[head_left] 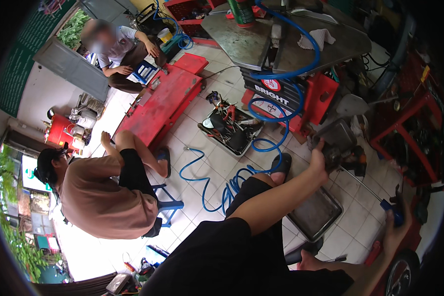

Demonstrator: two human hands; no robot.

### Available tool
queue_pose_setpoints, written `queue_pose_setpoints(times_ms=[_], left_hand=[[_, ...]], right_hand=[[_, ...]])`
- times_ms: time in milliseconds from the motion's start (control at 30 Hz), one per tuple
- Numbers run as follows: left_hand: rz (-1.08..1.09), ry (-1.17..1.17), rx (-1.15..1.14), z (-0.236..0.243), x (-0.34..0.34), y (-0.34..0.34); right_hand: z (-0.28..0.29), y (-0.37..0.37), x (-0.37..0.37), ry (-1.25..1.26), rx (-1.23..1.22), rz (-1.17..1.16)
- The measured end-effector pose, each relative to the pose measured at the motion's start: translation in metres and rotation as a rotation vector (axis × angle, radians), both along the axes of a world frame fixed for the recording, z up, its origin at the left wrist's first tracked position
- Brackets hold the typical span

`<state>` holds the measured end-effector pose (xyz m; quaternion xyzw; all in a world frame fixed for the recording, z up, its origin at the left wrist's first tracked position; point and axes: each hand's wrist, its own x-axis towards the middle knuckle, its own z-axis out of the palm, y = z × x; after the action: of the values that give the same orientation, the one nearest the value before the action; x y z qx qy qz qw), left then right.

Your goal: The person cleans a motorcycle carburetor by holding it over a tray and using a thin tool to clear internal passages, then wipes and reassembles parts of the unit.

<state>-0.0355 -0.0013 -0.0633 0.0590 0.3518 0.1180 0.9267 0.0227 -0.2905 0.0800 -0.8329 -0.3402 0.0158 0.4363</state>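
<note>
My left hand (319, 160) is closed on a dark metal mechanical part (333, 157), whose exact kind I cannot make out. In my right hand (397, 228) is the blue handle of a screwdriver (362, 184). Its long shaft slants up and to the left, with the tip end beside the metal part; whether they touch is hard to tell. Below my left forearm, a shallow grey metal tray (325, 224) lies on the tiled floor. Behind the metal part stands another dark grey pan (341, 132).
Coiled blue hose (232, 190) runs across the floor from the metal worktable (234, 42). A tray of tools (231, 129) lies ahead. Left are a red lift platform (170, 96), a person in a brown shirt (106, 197), and another seated person (121, 52). A red rack (404, 130) stands right.
</note>
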Motion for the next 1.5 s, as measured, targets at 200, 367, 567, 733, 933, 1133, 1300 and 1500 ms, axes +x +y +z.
queue_pose_setpoints(times_ms=[200,367,567,733,933,1133,1300,1500], left_hand=[[0.022,-0.020,0.015,-0.006,-0.006,0.006],[-0.020,-0.007,0.020,0.002,-0.008,0.007],[0.072,-0.087,0.091,-0.028,-0.005,0.013],[-0.007,-0.096,-0.009,-0.017,-0.002,0.019],[-0.072,0.015,0.040,0.010,0.001,0.005],[-0.053,0.028,0.038,0.002,-0.005,0.013],[-0.041,0.010,0.019,0.001,-0.003,0.016],[-0.041,-0.010,0.047,0.001,-0.002,0.016]], right_hand=[[-0.005,0.002,0.000,-0.012,-0.086,-0.121],[-0.004,-0.002,-0.013,0.005,0.064,0.005],[-0.006,0.001,-0.006,0.219,0.061,-0.202],[0.016,0.029,-0.003,-0.080,0.054,-0.015],[0.022,0.018,-0.001,-0.131,0.104,0.030],[0.028,0.027,-0.016,-0.078,-0.142,-0.118],[0.023,0.029,-0.011,-0.206,0.093,0.135],[0.027,0.022,-0.014,-0.217,-0.060,-0.013]])
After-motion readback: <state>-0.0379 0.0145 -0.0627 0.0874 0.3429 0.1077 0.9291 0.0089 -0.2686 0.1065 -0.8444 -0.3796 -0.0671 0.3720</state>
